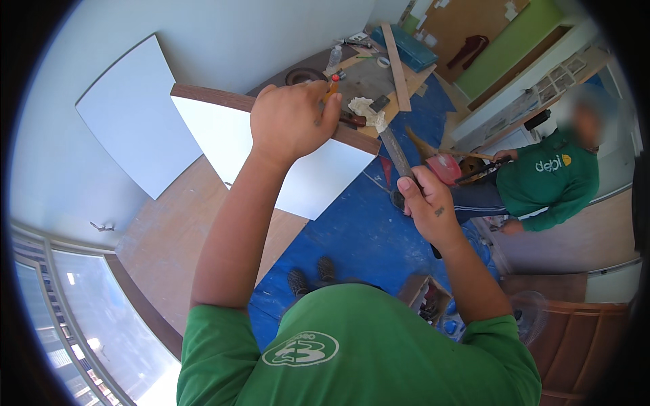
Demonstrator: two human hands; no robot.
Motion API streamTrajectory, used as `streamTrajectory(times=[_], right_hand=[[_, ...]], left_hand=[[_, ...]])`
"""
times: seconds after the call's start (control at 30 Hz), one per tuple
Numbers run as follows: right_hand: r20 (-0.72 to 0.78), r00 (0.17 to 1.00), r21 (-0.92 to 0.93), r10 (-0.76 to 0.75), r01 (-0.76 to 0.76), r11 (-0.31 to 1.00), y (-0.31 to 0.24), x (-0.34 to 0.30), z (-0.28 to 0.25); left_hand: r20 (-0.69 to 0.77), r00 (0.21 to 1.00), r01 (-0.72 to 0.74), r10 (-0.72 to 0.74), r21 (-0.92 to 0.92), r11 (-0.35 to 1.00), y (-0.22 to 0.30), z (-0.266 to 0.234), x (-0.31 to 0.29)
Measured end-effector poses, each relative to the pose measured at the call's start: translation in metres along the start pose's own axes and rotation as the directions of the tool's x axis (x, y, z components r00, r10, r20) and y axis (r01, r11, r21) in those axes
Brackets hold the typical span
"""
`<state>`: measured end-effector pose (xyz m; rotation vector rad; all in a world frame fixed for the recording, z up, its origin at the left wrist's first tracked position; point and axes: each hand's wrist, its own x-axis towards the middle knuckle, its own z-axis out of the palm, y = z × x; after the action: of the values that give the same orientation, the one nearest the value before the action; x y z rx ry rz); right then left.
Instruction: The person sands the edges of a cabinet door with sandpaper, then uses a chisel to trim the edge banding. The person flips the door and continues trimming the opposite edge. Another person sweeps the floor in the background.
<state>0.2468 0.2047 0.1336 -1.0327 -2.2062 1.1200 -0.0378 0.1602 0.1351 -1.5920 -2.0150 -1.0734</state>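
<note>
My left hand (290, 123) is closed over the brown top edge of a white panel (315, 179) that stands tilted in front of me. From between its thumb and fingers sticks an orange-handled tool (332, 88) with a red end; its lower part is hidden. My right hand (430, 206) is wrapped round the grey shaft of a hammer (395, 145). Pale material, perhaps tape or cloth, covers the shaft's far end. The hammer's dark reddish-brown head (353, 119) is close to my left thumb and the panel's edge; whether it touches either, I cannot tell.
Another white panel (142, 115) leans on the left wall above a brown board surface (172, 210). A cluttered worktable (369, 74) holds a bottle, tape and a plank. Blue sheeting (352, 237) covers the floor. A co-worker (548, 169) is at right; an open box (425, 298) lies near me.
</note>
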Motion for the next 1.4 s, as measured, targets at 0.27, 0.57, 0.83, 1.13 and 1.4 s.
streamTrajectory(times=[0.27, 0.57, 0.83, 1.13, 1.4], right_hand=[[-0.062, 0.992, -0.125, -0.109, 0.101, 0.987, 0.009, 0.004, 0.006], [-0.099, 0.982, -0.159, -0.163, 0.146, 0.976, 0.005, 0.013, 0.010], [-0.133, 0.990, -0.116, 0.037, -0.053, 0.992, -0.004, 0.011, 0.010], [-0.170, 0.979, -0.069, -0.114, 0.103, 0.992, -0.011, 0.019, 0.012], [-0.153, 0.988, -0.073, 0.004, -0.015, 0.997, -0.003, 0.019, 0.018]], left_hand=[[0.013, 1.000, 0.017, -0.016, -0.038, 0.999, 0.000, 0.001, 0.002], [0.045, 0.998, 0.040, -0.040, -0.008, 0.999, 0.000, 0.002, 0.002], [0.033, 0.999, 0.041, -0.040, -0.022, 0.999, 0.001, 0.003, 0.005], [0.032, 0.998, 0.056, -0.056, -0.006, 0.998, 0.001, 0.003, 0.005], [-0.022, 0.999, 0.035, -0.034, 0.008, 0.999, 0.001, 0.005, 0.001]])
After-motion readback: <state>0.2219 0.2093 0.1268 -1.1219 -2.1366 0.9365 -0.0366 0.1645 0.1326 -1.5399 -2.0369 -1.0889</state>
